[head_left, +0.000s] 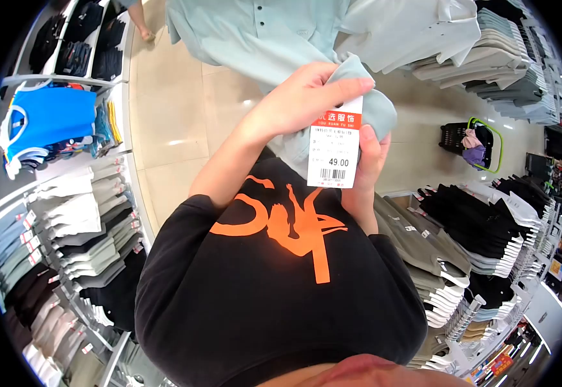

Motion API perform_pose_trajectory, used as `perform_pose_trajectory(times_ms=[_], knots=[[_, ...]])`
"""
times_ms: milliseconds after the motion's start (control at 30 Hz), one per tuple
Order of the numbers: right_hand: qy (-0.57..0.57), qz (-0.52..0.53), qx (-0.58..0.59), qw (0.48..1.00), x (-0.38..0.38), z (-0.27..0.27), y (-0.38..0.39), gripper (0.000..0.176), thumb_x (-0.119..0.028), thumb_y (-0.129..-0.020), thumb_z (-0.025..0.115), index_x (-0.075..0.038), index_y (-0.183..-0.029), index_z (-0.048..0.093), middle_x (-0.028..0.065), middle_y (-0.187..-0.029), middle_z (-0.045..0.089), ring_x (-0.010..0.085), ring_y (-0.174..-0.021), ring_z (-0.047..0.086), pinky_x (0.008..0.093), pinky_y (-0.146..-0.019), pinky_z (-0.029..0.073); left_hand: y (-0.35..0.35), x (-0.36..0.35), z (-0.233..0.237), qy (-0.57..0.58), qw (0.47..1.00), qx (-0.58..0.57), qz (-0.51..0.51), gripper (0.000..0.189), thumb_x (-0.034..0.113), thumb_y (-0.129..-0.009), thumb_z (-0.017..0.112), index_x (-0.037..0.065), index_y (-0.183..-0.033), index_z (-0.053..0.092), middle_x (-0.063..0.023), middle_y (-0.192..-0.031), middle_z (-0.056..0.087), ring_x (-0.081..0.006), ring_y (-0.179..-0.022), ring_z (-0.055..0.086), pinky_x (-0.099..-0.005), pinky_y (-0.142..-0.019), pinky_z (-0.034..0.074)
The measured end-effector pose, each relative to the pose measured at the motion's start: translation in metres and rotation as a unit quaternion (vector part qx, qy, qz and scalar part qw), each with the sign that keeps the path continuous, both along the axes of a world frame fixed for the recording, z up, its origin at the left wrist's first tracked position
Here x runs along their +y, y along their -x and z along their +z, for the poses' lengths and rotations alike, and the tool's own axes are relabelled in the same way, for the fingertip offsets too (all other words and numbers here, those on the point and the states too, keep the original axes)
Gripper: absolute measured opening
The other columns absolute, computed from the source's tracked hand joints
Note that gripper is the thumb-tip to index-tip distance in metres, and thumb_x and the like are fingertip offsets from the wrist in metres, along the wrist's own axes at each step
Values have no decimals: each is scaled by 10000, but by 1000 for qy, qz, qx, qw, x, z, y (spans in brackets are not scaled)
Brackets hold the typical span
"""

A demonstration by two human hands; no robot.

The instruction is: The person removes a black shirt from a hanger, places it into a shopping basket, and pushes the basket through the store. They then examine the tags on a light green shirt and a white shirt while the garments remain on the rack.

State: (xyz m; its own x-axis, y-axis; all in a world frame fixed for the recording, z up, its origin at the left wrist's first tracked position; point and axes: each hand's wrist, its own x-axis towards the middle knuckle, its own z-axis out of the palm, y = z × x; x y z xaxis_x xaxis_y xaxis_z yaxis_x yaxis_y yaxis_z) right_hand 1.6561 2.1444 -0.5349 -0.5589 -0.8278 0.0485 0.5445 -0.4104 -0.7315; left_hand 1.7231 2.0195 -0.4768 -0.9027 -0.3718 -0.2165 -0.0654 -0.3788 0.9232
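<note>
"What do we have in our left hand (316,90)?"
"The pale shirt (249,32): our hand is nearly closed, thumb pressing its cloth."
"And our right hand (371,158)?"
"Partly curled, a fold of the same shirt between thumb and fingers."
"The tag (334,155)?"
"It hangs against the shirt's near edge, left of our right thumb, reading 49.00."

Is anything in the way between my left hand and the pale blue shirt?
No, nothing that shows: your left hand already grips the shirt. The price tag hangs just below that grip.
</note>
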Motion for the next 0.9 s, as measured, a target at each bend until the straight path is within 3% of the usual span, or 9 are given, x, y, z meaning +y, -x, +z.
perform_pose_trajectory(times_ms=[67,167,300,400,467,600,800,900], knots=[[-31,-58,48,997,5,13,-6,275,-73,-778,539,4,-1031,463,71,-917,570,101,-820,550,247,-723,451,-1,16,10,-59,990,84,99,187,201,-815,529,38,-729,558,33,-641,528,-20,-588,468,-183,-522,381],[-23,-34,60,997,12,12,-12,297,-39,-761,544,6,-1042,461,70,-944,560,105,-836,542,259,-749,439,2,30,13,-100,969,154,163,150,134,-821,494,40,-710,529,42,-623,496,-15,-555,425,-169,-497,342],[-21,-81,-19,996,22,29,-23,336,-36,-748,559,8,-1063,451,89,-984,545,101,-855,528,251,-746,429,7,47,8,-70,963,185,182,186,123,-839,475,48,-669,473,57,-595,444,0,-540,374,-168,-480,309],[-38,-104,15,994,27,39,-18,219,-34,-738,572,-24,-923,455,48,-879,528,72,-765,502,231,-694,423,6,60,1,2,949,192,250,238,146,-866,447,73,-644,403,75,-569,372,9,-524,320,-164,-456,271],[-43,-114,31,992,29,45,-17,179,-43,-736,586,-59,-817,427,16,-805,501,49,-698,462,212,-653,404,6,69,1,-21,942,197,270,235,148,-868,438,79,-648,393,77,-568,364,7,-520,304,-168,-447,258],[-32,-128,58,990,34,42,-22,187,-51,-736,598,-60,-809,427,14,-795,505,46,-692,455,206,-637,384,4,70,-8,-7,932,228,281,238,162,-868,430,87,-648,381,79,-565,356,8,-507,296,-168,-431,248],[-34,-79,38,996,34,21,-15,141,-48,-763,571,-58,-794,434,3,-769,510,34,-670,449,198,-620,376,2,74,-19,-4,929,207,306,244,175,-868,435,90,-646,377,80,-571,355,12,-519,320,-165,-435,257],[-68,-72,9,995,26,-2,-9,96,-34,-788,537,-60,-816,449,0,-762,510,38,-663,467,199,-603,395,-8,74,-58,-24,960,88,263,249,194,-870,445,81,-655,395,77,-580,359,10,-540,330,-167,-456,269]])
